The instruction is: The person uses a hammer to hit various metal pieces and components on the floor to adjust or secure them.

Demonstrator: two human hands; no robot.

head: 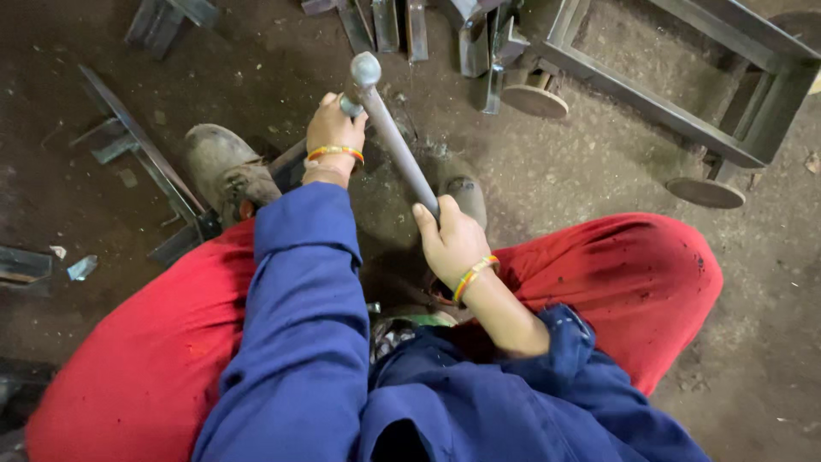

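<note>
Head view is showing a person squatting on a dirt floor, red trousers and blue sleeves filling the lower frame. The right hand is gripping a hammer low on its handle, fingers wrapped tight around it, with the head raised toward the top centre. The left hand is closing its fingers around a small metal piece just beside the hammer head (what kind of piece is too hidden to tell). Cut steel bars are lying at upper left, a welded frame at upper right. Judging by the raised hammer, striking is under way; no finished result is showing.
</note>
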